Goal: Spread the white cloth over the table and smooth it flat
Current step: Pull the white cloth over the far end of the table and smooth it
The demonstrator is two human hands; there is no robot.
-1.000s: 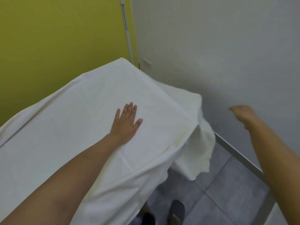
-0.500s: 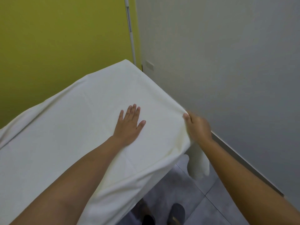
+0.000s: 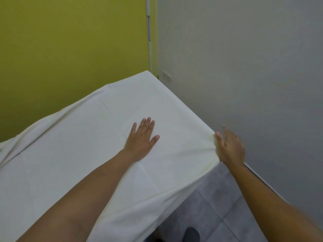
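One yellow-green wall [image 3: 70, 49], matt and smooth, is recorded at the left. Against it, one white cloth [image 3: 78, 154] is found draped over the table, which is hidden beneath it; the cloth is of thin woven fabric, lies largely flat on top with faint fold lines, is bunched into soft ridges along the left side, and hangs over the near edge. The left hand [image 3: 141, 138] is laid palm down near the middle of the cloth, fingers straight and close together, thumb spread, nothing grasped. In the corner of the room one slender white pole [image 3: 149, 41] is seen standing upright, and just to its right one small pale rectangular plate [image 3: 167, 77] is set low on the grey wall [image 3: 244, 67]; any marking on it is too small to be read. The right hand [image 3: 230, 147], slightly blurred, is held at the cloth's right corner, fingers extended and loosely spread, the thumb touching the cloth's edge, nothing pinched. Grey square floor tiles [image 3: 209, 206] with thin joints are noted below, and the toe of one grey shoe [image 3: 191, 234] is visible.
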